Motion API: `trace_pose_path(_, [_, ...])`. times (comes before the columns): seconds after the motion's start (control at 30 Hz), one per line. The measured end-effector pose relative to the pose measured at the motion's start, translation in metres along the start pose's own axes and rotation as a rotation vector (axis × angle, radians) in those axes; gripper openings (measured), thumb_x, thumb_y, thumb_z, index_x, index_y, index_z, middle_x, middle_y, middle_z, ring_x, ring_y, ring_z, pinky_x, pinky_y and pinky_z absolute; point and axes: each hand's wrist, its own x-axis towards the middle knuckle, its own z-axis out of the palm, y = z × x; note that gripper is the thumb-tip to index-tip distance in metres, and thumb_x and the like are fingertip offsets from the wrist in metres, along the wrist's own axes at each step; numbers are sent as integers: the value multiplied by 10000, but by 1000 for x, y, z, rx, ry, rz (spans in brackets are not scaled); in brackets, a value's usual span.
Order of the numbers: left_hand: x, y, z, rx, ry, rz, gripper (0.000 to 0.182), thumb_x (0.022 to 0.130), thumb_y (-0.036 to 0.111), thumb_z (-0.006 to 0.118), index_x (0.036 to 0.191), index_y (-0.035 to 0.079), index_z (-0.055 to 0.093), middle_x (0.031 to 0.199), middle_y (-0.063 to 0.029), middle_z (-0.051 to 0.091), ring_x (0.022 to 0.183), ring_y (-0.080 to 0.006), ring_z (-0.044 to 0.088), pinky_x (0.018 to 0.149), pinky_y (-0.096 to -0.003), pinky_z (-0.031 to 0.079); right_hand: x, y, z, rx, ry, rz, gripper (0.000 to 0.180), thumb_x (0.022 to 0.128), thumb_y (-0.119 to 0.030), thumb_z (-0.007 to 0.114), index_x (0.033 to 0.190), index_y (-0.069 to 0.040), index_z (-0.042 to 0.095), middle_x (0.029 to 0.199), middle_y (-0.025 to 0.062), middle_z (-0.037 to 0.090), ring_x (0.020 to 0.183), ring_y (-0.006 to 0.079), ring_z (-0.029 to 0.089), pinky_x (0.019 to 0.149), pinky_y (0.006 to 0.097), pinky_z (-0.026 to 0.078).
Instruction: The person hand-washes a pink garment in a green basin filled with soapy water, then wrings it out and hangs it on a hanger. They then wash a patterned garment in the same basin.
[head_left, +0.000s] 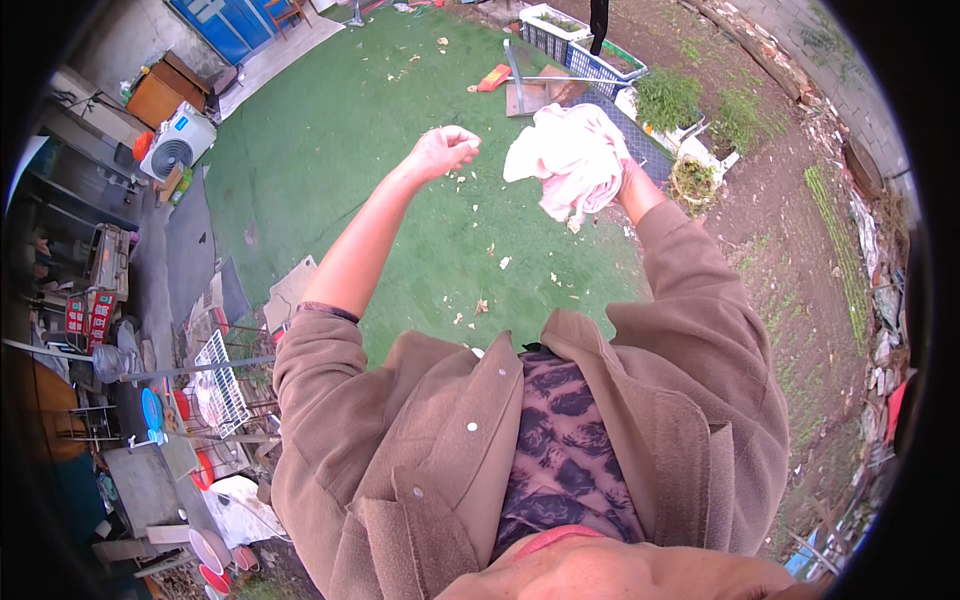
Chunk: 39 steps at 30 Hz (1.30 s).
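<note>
A bunched pale pink cloth (574, 161) hangs in the air at the upper right of centre. My right hand (627, 180) grips it from its right side, and the cloth covers most of the fingers. To the left, my left hand (448, 152) is raised with its fingers loosely curled together, and I see nothing in it. A gap separates this hand from the cloth. Beneath both hands lies green artificial turf (337, 150) with scattered dry leaves.
Beyond the cloth stand plastic planter crates (607, 64) and a metal-framed panel (517, 67). Bare soil with green plants (667, 97) runs along the right. At left are an air conditioner outdoor unit (176, 142), a white wire rack (221, 382) and several basins (152, 409).
</note>
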Motion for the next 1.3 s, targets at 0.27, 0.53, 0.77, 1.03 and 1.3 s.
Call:
trace_pose_path(0.27, [-27, -36, 110, -947, -559, -411, 931, 919, 776, 273, 1441, 19, 413, 1304, -226, 588, 1204, -321, 594, 1017, -481, 490, -14, -30, 51, -726, 89, -256, 445, 970, -212, 502, 1347, 25, 511, 1256, 188, 628, 1113, 255, 640, 967, 380, 526])
trace_pose_path(0.53, [-4, -2, 67, -1736, 161, 339, 378, 992, 439, 519, 1191, 136, 626, 1237, -88, 664, 1217, -300, 588, 1088, -556, 422, -55, 19, 37, -485, 53, 184, 576, 888, -131, 578, 1429, 14, 441, 1335, 139, 587, 1207, 194, 578, 1055, 350, 449])
trace_pose_path(0.77, [-6, 12, 61, -1742, -382, 326, 472, 1032, 304, 422, 1437, 61, 446, 1458, -116, 504, 1363, -290, 456, 1191, -482, 288, -13, 68, -2, -1041, -1, 17, 771, 849, -289, 726, 1479, -8, 382, 1457, 86, 478, 1338, 187, 436, 1133, 355, 337])
trace_pose_path(1.03, [-19, 18, 9, -1030, -212, 197, 440, 1036, 183, 421, 1429, -15, 421, 1429, -134, 513, 1311, -276, 504, 1139, -452, 374, 29, 35, 47, -895, 138, -183, 499, 1054, -343, 463, 1444, -32, 438, 1294, 76, 616, 1204, 182, 568, 1051, 349, 434])
trace_pose_path(1.3, [-39, 5, -70, -925, 106, 56, 374, 945, 113, 503, 1295, -8, 548, 1284, -130, 611, 1187, -234, 585, 1072, -410, 436, 42, 19, 63, -276, 113, -239, 442, 1048, -291, 474, 1424, -59, 450, 1339, 87, 574, 1207, 195, 581, 1006, 413, 483])
